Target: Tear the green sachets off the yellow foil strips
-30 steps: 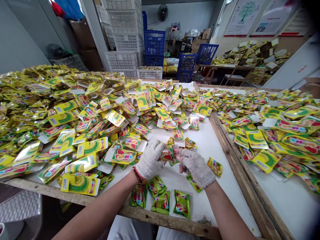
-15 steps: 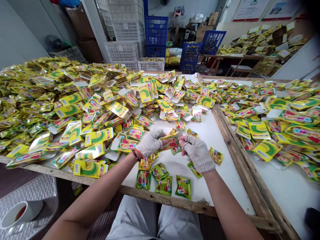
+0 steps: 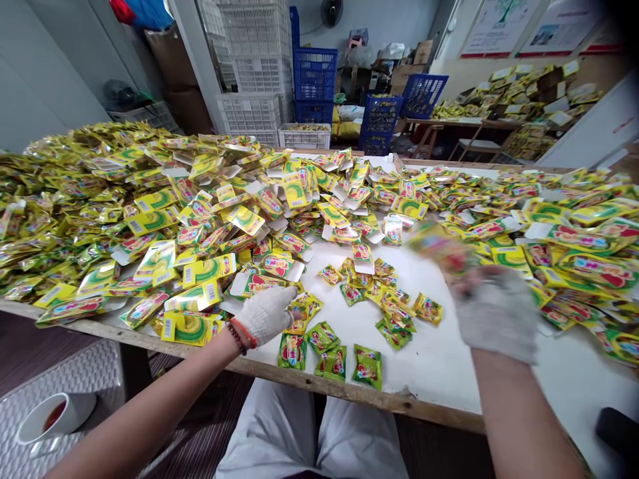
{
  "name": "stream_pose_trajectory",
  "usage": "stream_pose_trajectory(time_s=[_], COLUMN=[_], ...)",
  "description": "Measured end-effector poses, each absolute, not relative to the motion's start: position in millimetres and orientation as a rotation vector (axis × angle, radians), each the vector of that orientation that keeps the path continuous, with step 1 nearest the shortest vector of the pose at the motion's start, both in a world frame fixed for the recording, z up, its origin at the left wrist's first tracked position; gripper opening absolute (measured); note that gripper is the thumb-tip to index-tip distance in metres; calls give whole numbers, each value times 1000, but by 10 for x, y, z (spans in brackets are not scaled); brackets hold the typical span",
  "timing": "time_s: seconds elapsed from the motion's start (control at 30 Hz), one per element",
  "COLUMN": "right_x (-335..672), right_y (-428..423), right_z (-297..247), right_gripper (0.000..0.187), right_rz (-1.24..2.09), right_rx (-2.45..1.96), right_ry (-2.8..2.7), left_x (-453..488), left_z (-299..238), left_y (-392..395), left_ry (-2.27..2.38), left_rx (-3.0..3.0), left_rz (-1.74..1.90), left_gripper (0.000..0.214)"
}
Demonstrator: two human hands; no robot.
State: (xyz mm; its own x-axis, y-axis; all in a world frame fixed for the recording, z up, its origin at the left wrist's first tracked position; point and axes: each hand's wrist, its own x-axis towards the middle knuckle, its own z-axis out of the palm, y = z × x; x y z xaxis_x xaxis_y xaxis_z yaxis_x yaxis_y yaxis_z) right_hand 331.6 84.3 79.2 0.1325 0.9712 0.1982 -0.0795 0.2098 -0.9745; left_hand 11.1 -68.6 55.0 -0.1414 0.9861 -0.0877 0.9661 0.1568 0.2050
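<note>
Since half a second ago, the right hand (image 3: 494, 309), in an off-white knitted half-finger glove, has swung out to the right with the flat yellow, green and red cardboard carton (image 3: 440, 250), which both hands then had between them; the left hand (image 3: 267, 315), gloved alike, has let go and drawn back. Right fingers look clamped on one end of the carton, though motion blurs both; the carton hangs tilted above the right side of the white flat surface (image 3: 426, 366). Left fingers reach over glossy yellow sachets (image 3: 305, 307), and I cannot tell whether they grip one.

A thick heap of printed cartons (image 3: 208, 269), many with white flaps standing open, crowds the left hand, and a second carton heap (image 3: 594, 253) lies beyond the right. Four crimped, pillow-shaped green sachets (image 3: 368, 366) lie near the rough wooden edge (image 3: 349, 391), three grouped and one apart. Further in sits a loose cluster of yellow and green sachets (image 3: 394, 310), overlapping too much to count, with one yellow sachet (image 3: 428, 308) just to its right.

One white cup (image 3: 74, 414) of dark reddish liquid rests on a grey woven-textured seat (image 3: 102, 372) at lower left. Behind stand stacked white slatted plastic crates (image 3: 262, 73), blue plastic baskets (image 3: 315, 74), one of them tilted, and one round fan (image 3: 331, 10).
</note>
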Motion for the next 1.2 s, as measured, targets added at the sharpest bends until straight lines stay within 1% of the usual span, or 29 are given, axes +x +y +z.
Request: stream_pose_trajectory(time_s=[0.03,0.07,0.1,0.13,0.2,0.23,0.27,0.3,0.33,0.4,0.43,0.5,0.57,0.63,0.73,0.83,0.9,0.97,1.0,1.07,1.13,1.2], right_x=[3413,3454,3432,3347,3030,2833,2637,2459,2310,2125,2086,2081,2116,2137,2104,2041,2018,2019,2026,2042,2055,2059], right_y=[890,908,888,829,608,469,330,204,102,-11,-22,28,136,260,414,476,468,448,439,433,440,454], right_z=[831,844,828,781,614,512,413,325,257,190,187,224,285,339,360,291,216,148,125,112,142,194], right_gripper=[11,8,8,7,14,16,17,21,29,35,35,24,16,13,15,17,22,33,37,40,41,44], right_rz=[938,945,992,1107,1336,1431,1457,1349,1240,1073,1030,1034,1087,1168,1224,1183,1170,1215,1272,1448,1623,1714], right_rx=[-970,-951,-955,-1007,-1115,-1190,-1255,-1255,-1220,-1175,-1164,-1152,-1142,-1138,-1133,-1127,-1141,-1127,-1103,-1054,-1065,-1115], right_ry=[-939,-843,-806,-860,-1166,-1421,-1701,-1948,-2145,-2434,-2525,-2640,-2627,-2467,-2191,-2149,-2115,-2067,-2051,-2027,-1949,-1818], left_x=[139,174,207,233,247,235,215,192,170,146,147,167,205,252,328,395,430,454,456,425,321,135], left_z=[484,421,369,332,309,320,342,368,394,425,426,397,347,305,284,290,294,306,319,369,452,550], left_y=[-753,-799,-823,-828,-794,-765,-734,-703,-673,-617,-590,-533,-480,-445,-431,-434,-432,-428,-424,-407,-364,-284], left_ry=[2235,2227,2210,2187,2140,2112,2080,2047,2009,1917,1863,1767,1700,1632,1439,1334,1362,1366,1353,1372,1522,1807], left_rx=[1939,1965,1975,1966,1910,1884,1861,1832,1784,1589,1450,1174,1004,943,928,969,1013,1055,1089,1220,1467,1784], left_rz=[133,152,185,220,320,394,486,592,700,881,949,1054,1134,1178,1191,1244,1267,1241,1210,1159,1090,934], left_gripper=[29,35,39,40,31,23,14,10,13,18,18,21,27,30,31,34,36,34,31,26,22,21])
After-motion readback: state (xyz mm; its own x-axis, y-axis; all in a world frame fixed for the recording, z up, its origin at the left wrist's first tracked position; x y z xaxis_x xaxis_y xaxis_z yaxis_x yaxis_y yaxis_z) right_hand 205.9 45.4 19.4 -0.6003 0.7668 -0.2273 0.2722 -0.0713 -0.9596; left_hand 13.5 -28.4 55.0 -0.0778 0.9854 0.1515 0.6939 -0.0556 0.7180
